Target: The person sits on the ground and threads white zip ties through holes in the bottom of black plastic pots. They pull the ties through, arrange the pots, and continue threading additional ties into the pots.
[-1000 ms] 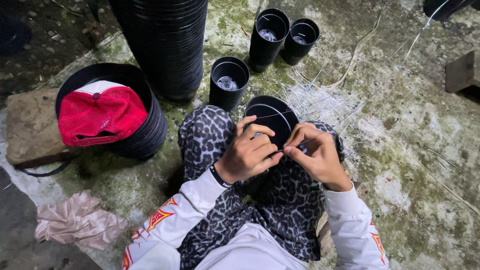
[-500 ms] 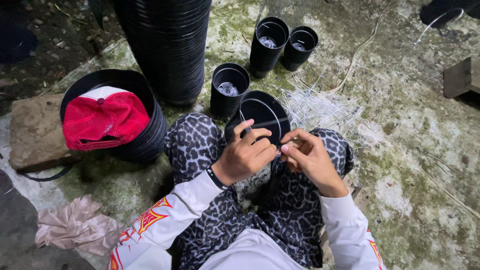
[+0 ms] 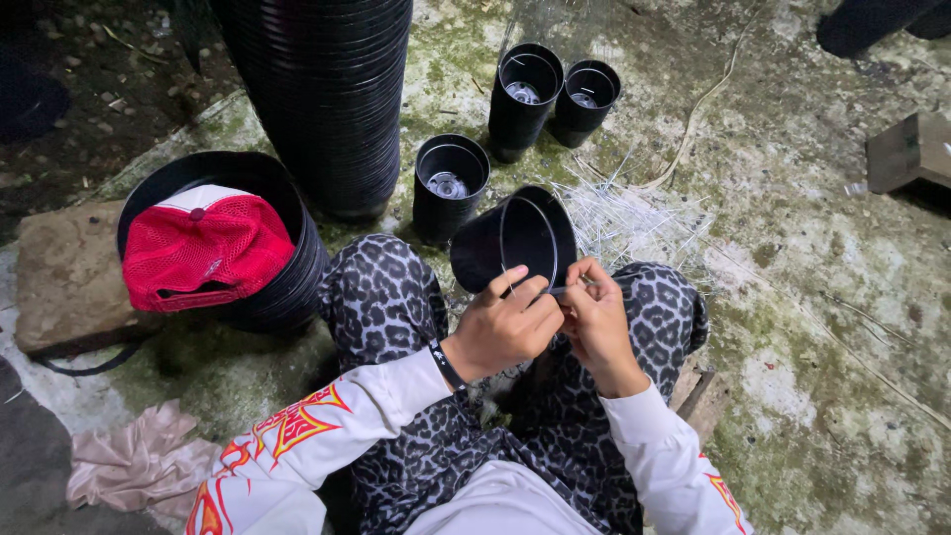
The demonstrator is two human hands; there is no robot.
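Pot in hand: we are looking at a black plastic pot (image 3: 515, 243), round and tapered, tipped on its side so its open mouth is facing toward us; a thin pale wire (image 3: 507, 243) is looping across the mouth.
Where it is lying: it is sitting at the centre of the frame, just above both hands and over the knees in leopard-print trousers (image 3: 396, 297).
Left hand: our left hand (image 3: 503, 325) is curling closed against the pot's near rim, thumb raised along the edge, and is gripping the pot there.
Right hand: our right hand (image 3: 594, 317) is pinching shut beside the left, touching it, with its fingertips closing on the wire end at the rim's lower right.
Above the pot: three upright black pots (image 3: 451, 183) are standing in the upper middle, each showing something pale inside.
Upper left: a tall stack of black pots (image 3: 327, 99) is rising out of the frame.
Left: a red cap (image 3: 203, 248) is resting on a short stack of wider pots (image 3: 287, 287).
Right of the pot: a scatter of pale wire pieces (image 3: 634, 213) is lying on the mossy concrete ground (image 3: 792, 297).
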